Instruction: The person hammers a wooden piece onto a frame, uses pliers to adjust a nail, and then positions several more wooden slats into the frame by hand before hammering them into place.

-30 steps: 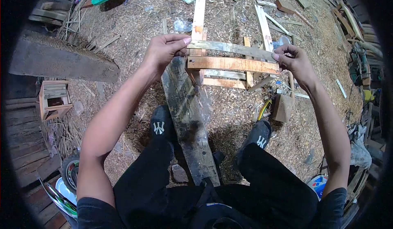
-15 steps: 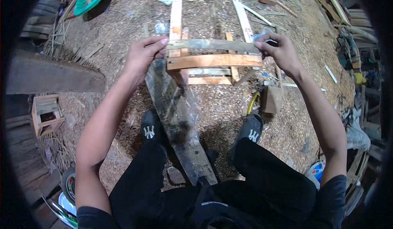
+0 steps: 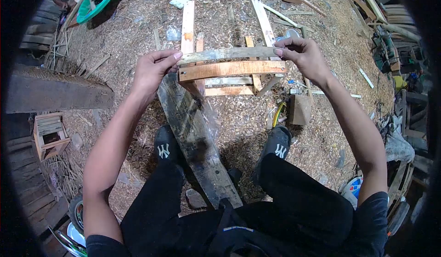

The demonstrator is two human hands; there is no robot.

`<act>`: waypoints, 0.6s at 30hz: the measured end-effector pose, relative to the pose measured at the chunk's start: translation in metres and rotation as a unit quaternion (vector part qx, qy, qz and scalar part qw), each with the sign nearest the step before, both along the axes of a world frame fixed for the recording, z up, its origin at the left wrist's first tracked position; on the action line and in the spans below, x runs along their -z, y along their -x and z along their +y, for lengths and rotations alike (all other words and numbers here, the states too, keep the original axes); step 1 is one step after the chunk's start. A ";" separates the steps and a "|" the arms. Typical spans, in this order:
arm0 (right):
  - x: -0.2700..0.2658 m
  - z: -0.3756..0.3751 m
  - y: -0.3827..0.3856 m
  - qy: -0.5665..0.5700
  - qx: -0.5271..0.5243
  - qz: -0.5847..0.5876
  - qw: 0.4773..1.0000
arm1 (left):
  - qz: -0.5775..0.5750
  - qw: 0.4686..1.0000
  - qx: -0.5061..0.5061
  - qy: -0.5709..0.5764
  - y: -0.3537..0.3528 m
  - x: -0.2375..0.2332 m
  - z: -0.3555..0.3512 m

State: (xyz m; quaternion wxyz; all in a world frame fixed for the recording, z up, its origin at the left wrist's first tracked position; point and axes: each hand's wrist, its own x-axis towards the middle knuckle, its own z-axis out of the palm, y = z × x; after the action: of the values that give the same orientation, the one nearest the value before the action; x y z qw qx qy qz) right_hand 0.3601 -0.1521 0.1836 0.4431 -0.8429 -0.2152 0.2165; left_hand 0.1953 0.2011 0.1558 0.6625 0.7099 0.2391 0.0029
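Note:
A thin greyish wooden slat point(image 3: 229, 53) spans crosswise between my two hands. My left hand point(image 3: 154, 71) pinches its left end, thumb on top. At the other end, my right hand point(image 3: 305, 59) grips the slat between thumb and fingers. Just on the near side of the slat is the orange-brown front rail point(image 3: 232, 69) of a small wooden frame, whose two pale uprights point(image 3: 188, 22) extend away from me. Lower crosspieces point(image 3: 228, 90) of the frame show beneath the rail. The frame stands at the far end of a worn, dark-stained plank point(image 3: 195, 133).
Wood chips cover the ground. A thick beam point(image 3: 59, 89) juts in from the left above a small wooden box point(image 3: 51, 135). Right of the frame lie a wood block point(image 3: 300, 110) and a yellow curved thing point(image 3: 278, 114). A green basin point(image 3: 103, 4) stands at the far left, with another person's arm beyond it.
The frame, slat and both hands appear slightly further left as the whole view shifts. Both hands keep their hold on the slat's ends, close over the front rail.

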 end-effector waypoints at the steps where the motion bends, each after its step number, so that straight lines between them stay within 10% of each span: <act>1: 0.002 0.000 0.001 -0.001 0.001 0.000 1.000 | 0.006 1.000 -0.003 -0.005 0.001 0.002 0.000; 18: 0.013 -0.001 0.004 -0.087 0.057 0.106 0.989 | -0.022 0.998 0.002 0.062 0.002 0.009 0.003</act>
State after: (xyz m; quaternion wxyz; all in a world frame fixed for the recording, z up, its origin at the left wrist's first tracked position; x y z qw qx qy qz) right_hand 0.3565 -0.1532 0.1711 0.5465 -0.7843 -0.1366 0.2600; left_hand 0.1936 0.2040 0.1472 0.7102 0.6678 0.2228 0.0018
